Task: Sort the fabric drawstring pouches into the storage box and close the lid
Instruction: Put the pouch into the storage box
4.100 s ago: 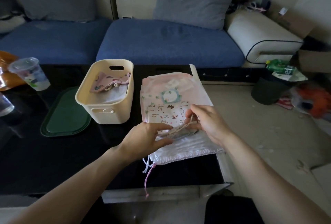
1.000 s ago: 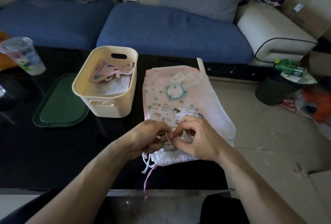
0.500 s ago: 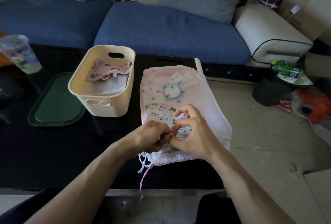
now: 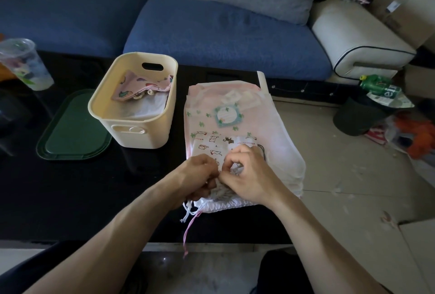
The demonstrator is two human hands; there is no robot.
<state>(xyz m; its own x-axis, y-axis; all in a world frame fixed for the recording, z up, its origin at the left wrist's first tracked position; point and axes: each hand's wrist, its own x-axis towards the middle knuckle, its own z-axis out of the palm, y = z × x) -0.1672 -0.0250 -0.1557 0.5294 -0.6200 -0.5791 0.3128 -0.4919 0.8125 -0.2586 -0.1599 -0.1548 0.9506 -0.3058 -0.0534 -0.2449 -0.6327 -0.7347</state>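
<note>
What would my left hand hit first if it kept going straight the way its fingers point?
Probably the right hand: the left hand points rightward across the animal-print pouch, fingertips already almost meeting it. Depth is unclear.

Plastic cup [image 4: 24,64], blue sofa [image 4: 223,32], dark bin [image 4: 357,117]

The 2 hands, left hand [image 4: 200,176] and right hand [image 4: 247,176], hide the top pouch's [image 4: 213,145] near end; its cord is unseen. The cup [image 4: 24,64] is cut off at left.
</note>
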